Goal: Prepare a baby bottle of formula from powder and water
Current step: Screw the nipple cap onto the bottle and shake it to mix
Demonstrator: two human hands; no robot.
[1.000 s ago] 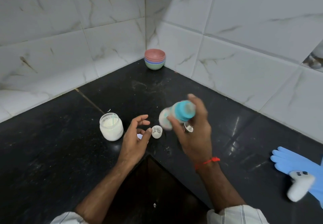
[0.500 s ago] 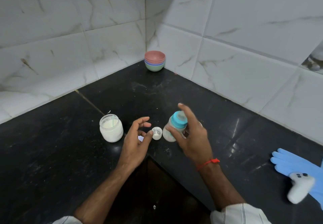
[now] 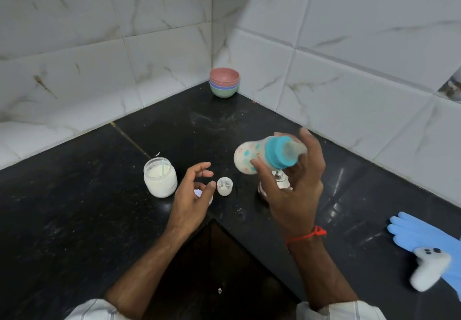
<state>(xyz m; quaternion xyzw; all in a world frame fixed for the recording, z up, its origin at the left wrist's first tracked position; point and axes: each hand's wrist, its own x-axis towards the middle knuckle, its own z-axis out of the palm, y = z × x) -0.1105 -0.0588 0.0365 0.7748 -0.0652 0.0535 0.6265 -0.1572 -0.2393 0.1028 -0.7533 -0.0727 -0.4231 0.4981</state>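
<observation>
**Right now: bottle in right hand, held on its side above the counter**

Landmark = powder jar (image 3: 160,180), open, standing upright on the black counter (image 3: 74,207), white powder inside, a thin pale handle sticking up in it.

- Right of the jar: left hand (image 3: 192,196), palm up-ish, fingers loosely curled, gripping nothing. It hovers just beside the jar, not touching it. A small white bit shows under the fingers, can't tell what.
- Further right of the jar, just past the left thumb: small white cap (image 3: 224,186) standing on the counter, open side up.
- Far behind the jar, in the wall corner: 1 stack of bowls (image 3: 224,82), pink on top, blue, then green.
- Well right of the jar: right hand (image 3: 294,195) raised, fingers wrapped round the baby bottle (image 3: 252,156). Bottle lies roughly horizontal, base toward the jar, teal collar (image 3: 278,153) and clear cover pointing away. Motion-blurred, milky inside.
- Below the bottle, partly hidden by the right hand: a shiny metal item (image 3: 280,178) on the counter, can't identify.
- Red thread (image 3: 308,236) on the right wrist.
- Far right of the jar, frame edge: blue glove (image 3: 419,232) flat on the counter, white controller (image 3: 429,269) on it.
</observation>
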